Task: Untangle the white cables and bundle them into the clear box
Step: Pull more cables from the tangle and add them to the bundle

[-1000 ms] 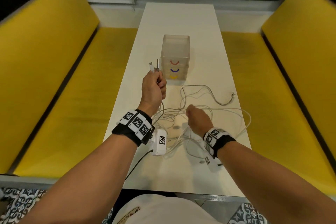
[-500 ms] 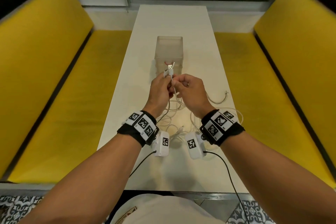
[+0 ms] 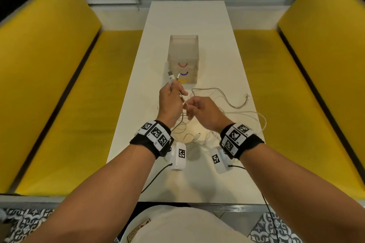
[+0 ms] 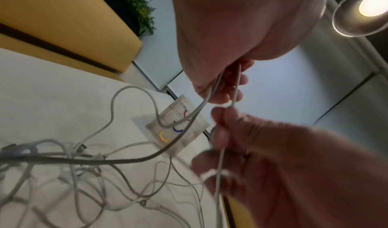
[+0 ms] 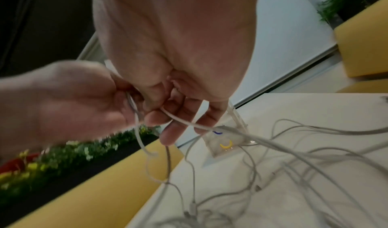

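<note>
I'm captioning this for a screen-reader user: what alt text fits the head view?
Two hands work white cables above a white table: the left hand grips two plug ends, the right hand pinches a strand beside it. A clear plastic box stands beyond; tangled white cables sprawl around.

Arms: both forearms are extended forward, bare, and angled inward so that the hands are brought close together.
Wrists: a black band with black-and-white marker tiles is worn on each wrist, and a small white camera unit is hung beneath each.
Left hand (image 3: 171, 98): it is raised slightly ahead of the right one, with fingers curled around white cables (image 3: 180, 95) whose two plug ends are seen sticking out beyond the knuckles.
Right hand (image 3: 204, 111): it is held just beside the left, and a cable strand is pinched between thumb and curled fingers (image 4: 220, 115).
Contact: the two hands are nearly touching at the fingertips.
</note>
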